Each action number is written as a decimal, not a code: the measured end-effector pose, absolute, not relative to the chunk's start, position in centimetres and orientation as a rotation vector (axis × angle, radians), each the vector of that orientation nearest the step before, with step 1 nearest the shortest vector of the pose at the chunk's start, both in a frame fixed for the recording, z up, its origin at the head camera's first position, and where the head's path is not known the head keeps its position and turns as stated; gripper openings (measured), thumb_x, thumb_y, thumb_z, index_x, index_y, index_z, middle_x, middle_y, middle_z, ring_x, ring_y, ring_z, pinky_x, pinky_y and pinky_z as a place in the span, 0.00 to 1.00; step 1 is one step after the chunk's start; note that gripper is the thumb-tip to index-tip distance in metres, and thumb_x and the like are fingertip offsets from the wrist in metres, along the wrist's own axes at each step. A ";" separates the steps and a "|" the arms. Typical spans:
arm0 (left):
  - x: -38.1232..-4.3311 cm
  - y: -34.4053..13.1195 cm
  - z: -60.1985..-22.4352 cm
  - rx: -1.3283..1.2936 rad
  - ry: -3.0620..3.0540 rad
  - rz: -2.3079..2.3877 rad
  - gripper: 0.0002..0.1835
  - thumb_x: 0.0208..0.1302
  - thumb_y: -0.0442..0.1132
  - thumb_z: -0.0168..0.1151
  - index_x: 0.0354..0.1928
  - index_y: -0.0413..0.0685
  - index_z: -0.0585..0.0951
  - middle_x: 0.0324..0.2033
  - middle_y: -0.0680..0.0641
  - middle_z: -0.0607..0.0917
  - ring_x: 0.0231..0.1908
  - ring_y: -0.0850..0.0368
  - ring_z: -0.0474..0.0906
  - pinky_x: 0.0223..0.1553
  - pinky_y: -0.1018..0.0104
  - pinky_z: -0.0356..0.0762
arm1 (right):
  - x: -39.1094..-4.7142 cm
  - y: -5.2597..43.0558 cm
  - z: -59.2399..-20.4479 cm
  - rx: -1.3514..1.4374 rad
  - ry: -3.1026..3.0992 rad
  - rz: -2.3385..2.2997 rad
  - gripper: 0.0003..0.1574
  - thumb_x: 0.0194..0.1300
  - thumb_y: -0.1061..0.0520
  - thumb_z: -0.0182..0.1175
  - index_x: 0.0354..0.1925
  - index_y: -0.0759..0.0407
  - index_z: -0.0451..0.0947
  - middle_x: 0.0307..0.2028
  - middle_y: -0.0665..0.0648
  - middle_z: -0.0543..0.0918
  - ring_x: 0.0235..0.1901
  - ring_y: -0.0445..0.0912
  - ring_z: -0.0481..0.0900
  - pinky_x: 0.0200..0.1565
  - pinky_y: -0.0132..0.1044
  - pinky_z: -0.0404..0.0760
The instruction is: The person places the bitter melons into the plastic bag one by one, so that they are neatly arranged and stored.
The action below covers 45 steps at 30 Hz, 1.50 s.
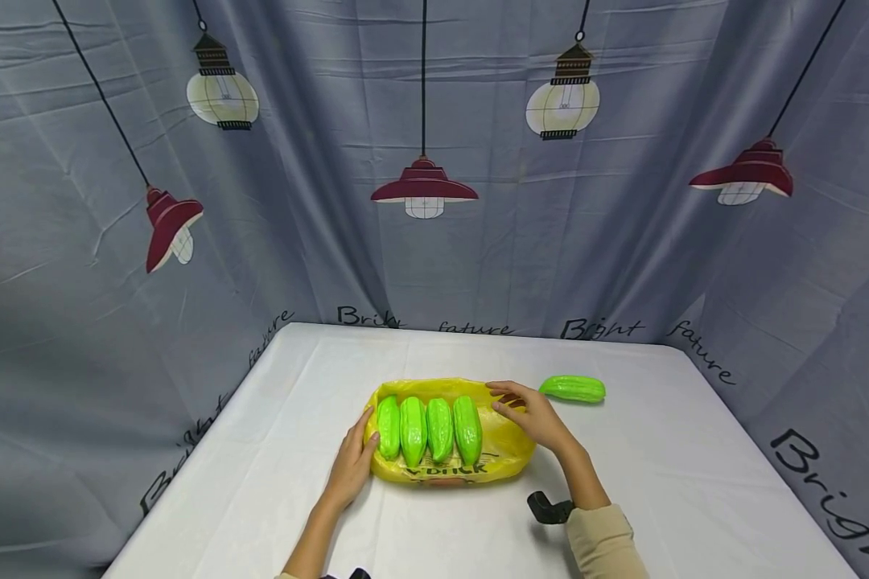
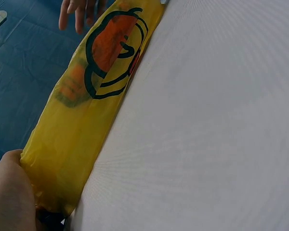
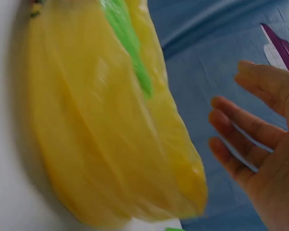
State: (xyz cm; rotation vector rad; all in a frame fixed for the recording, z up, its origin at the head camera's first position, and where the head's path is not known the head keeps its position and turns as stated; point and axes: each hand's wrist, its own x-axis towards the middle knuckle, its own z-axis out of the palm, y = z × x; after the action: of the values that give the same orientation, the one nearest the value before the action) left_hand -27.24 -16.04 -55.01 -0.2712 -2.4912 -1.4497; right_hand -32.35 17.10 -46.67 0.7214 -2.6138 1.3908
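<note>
A yellow plastic bag [image 1: 503,446] stands on the white table, its mouth spread wide and its rim upright. Several glossy green, ridged, cucumber-like vegetables [image 1: 439,430] lie side by side in its left and middle part. At the bag's left end, my left hand [image 1: 351,465] holds the rim, thumb over the edge. My right hand [image 1: 532,414] hovers at the bag's right end, fingers apart and nothing in them. In the right wrist view, a gap shows between the right hand [image 3: 265,130] and the bag [image 3: 106,125].
One more green vegetable [image 1: 574,389] lies on the table [image 1: 644,450] behind and right of the bag. Grey-blue curtains [image 1: 478,265] printed with lamps close off the back and sides. A black wrist camera mount [image 1: 549,508] sticks out from the right wrist.
</note>
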 end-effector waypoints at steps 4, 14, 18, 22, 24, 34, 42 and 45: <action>-27.3 -16.0 -55.0 -0.278 -2.488 -1.444 0.28 0.72 0.51 0.42 0.71 0.55 0.55 0.64 0.36 0.62 0.63 0.36 0.55 0.60 0.38 0.52 | -33.3 18.7 -45.9 0.695 -2.542 1.341 0.23 0.63 0.52 0.59 0.56 0.55 0.75 0.50 0.59 0.78 0.46 0.53 0.76 0.48 0.52 0.74; -27.3 -16.0 -54.9 -0.270 -2.482 -1.433 0.27 0.72 0.50 0.43 0.70 0.55 0.56 0.64 0.36 0.63 0.63 0.37 0.56 0.60 0.39 0.52 | -35.3 22.6 -43.1 0.567 -2.512 1.122 0.24 0.61 0.57 0.62 0.56 0.54 0.74 0.55 0.59 0.73 0.51 0.57 0.70 0.50 0.55 0.72; -27.4 -16.0 -54.8 -0.287 -2.475 -1.411 0.27 0.72 0.49 0.43 0.70 0.53 0.57 0.63 0.36 0.63 0.62 0.36 0.57 0.60 0.39 0.53 | -36.0 24.6 -42.6 0.540 -2.533 1.046 0.24 0.60 0.56 0.62 0.56 0.57 0.74 0.56 0.63 0.72 0.56 0.60 0.65 0.53 0.61 0.65; -27.4 -16.2 -54.9 -0.275 -2.481 -1.394 0.27 0.72 0.50 0.43 0.70 0.54 0.57 0.63 0.36 0.64 0.62 0.36 0.57 0.59 0.39 0.54 | -36.9 26.4 -42.6 0.510 -2.571 1.007 0.26 0.60 0.56 0.63 0.57 0.58 0.73 0.58 0.65 0.69 0.60 0.63 0.60 0.55 0.65 0.59; -27.4 -16.3 -55.0 -0.261 -2.487 -1.398 0.27 0.72 0.50 0.42 0.70 0.55 0.57 0.63 0.37 0.63 0.63 0.37 0.57 0.60 0.39 0.53 | -37.4 27.1 -42.7 0.497 -2.594 1.006 0.26 0.60 0.55 0.63 0.57 0.57 0.73 0.59 0.65 0.68 0.60 0.63 0.59 0.55 0.66 0.58; -27.1 -16.1 -55.0 -0.257 -2.500 -1.425 0.27 0.72 0.51 0.42 0.70 0.55 0.56 0.63 0.37 0.63 0.63 0.37 0.56 0.60 0.38 0.53 | -38.4 30.2 -45.7 0.446 -2.710 1.064 0.26 0.59 0.54 0.64 0.56 0.59 0.74 0.58 0.66 0.70 0.61 0.65 0.58 0.56 0.68 0.53; -27.2 -16.1 -55.1 -0.268 -2.494 -1.415 0.27 0.72 0.50 0.42 0.70 0.54 0.57 0.62 0.36 0.64 0.62 0.36 0.58 0.59 0.38 0.54 | -38.6 31.3 -47.7 0.531 -2.744 1.086 0.22 0.55 0.62 0.65 0.51 0.62 0.78 0.55 0.71 0.72 0.59 0.67 0.59 0.54 0.69 0.53; -27.2 -16.0 -55.1 -0.275 -2.486 -1.423 0.27 0.72 0.49 0.43 0.70 0.53 0.57 0.63 0.36 0.64 0.62 0.37 0.58 0.60 0.39 0.53 | -38.7 31.7 -48.2 0.528 -2.781 1.084 0.21 0.54 0.64 0.64 0.49 0.62 0.79 0.56 0.73 0.69 0.59 0.68 0.58 0.54 0.70 0.52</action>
State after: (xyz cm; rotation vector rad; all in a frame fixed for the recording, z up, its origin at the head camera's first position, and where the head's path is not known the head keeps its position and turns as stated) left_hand -27.24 -16.03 -55.10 -0.2749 -2.4865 -1.4225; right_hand -38.75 31.67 -48.16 0.5283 -2.7807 1.0844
